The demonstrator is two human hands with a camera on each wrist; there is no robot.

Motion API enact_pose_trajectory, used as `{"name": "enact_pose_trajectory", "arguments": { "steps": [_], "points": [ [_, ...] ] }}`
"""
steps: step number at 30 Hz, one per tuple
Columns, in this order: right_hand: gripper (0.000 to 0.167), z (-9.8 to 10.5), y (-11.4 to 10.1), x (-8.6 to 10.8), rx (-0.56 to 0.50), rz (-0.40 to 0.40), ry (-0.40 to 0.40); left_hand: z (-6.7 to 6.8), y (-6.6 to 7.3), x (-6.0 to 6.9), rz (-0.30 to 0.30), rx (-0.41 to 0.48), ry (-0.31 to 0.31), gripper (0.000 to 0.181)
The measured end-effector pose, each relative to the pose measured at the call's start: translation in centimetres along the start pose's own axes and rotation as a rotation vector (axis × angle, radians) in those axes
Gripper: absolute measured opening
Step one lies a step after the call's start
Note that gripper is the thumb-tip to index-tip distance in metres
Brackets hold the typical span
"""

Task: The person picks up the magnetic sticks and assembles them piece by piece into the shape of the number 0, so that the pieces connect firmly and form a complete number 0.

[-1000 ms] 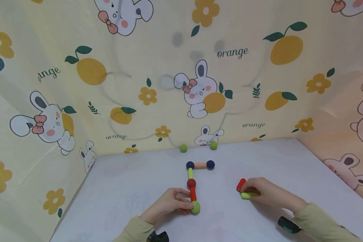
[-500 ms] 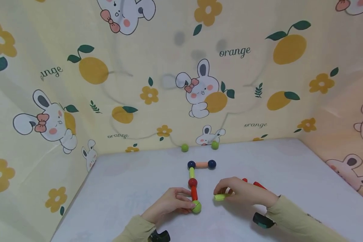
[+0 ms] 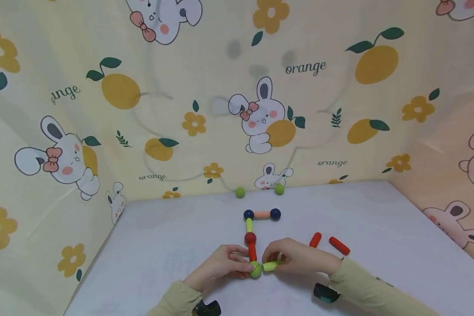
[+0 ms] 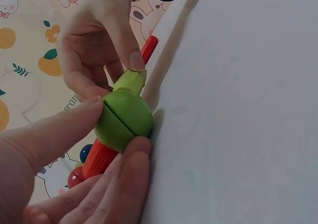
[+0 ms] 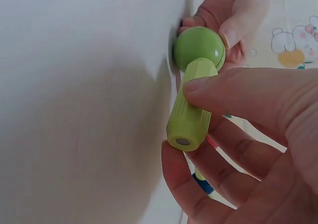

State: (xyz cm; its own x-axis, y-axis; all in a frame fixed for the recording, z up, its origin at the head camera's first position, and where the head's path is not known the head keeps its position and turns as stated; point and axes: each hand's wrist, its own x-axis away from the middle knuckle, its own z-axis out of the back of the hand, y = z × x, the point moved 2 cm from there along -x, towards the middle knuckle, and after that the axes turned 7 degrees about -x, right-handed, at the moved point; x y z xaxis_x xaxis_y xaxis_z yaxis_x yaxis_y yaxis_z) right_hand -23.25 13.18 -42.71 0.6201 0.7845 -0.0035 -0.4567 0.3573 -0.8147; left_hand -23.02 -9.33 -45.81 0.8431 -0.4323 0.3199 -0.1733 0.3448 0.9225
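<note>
While the left hand [image 3: 223,265] grasps the large green ball [image 3: 256,270], the right hand [image 3: 296,256] pinches the short yellow-green rod [image 3: 271,266] just to the right of it, as seen from the head view. From the green ball, a chain runs away from the person across the white table [image 3: 174,245]: red rod [image 3: 252,252], red ball [image 3: 250,238], second yellow-green rod [image 3: 249,225], dark blue ball [image 3: 248,214]. There it turns right through a peach rod [image 3: 262,215] to another dark blue ball [image 3: 275,214]. Two loose red rods [image 3: 339,245] lie beyond the right hand, apart from the chain. Two small green balls [image 3: 240,192] sit at the far table edge.

In the left wrist view, the left thumb and fingers bear on opposite sides of the green ball, which carries a dark groove [image 4: 119,118]. The held rod's end overlaps the ball in this line of sight; contact cannot be confirmed.

In the right wrist view, the right thumb lies across the rod, with fingers on the other side. The rod's near end shows a grey disc [image 5: 183,141].
</note>
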Motion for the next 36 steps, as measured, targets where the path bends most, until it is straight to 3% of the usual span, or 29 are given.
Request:
{"name": "enact_pose_trajectory", "arguments": {
  "steps": [18, 26, 36],
  "points": [
    [0.023, -0.33, 0.43, 0.17, -0.088, -0.066, 0.021, -0.3, 0.36, 0.1, 0.017, -0.016, 0.046, 0.04],
    [0.024, -0.1, 0.52, 0.22, -0.116, -0.076, 0.016, -0.28, 0.11, 0.03, -0.008, 0.002, 0.028, 0.037],
    [0.026, 0.17, 0.29, 0.35, -0.125, -0.074, 0.002, -0.27, 0.05, 0.14, 0.009, -0.01, 0.03, 0.039]
  ]
}}
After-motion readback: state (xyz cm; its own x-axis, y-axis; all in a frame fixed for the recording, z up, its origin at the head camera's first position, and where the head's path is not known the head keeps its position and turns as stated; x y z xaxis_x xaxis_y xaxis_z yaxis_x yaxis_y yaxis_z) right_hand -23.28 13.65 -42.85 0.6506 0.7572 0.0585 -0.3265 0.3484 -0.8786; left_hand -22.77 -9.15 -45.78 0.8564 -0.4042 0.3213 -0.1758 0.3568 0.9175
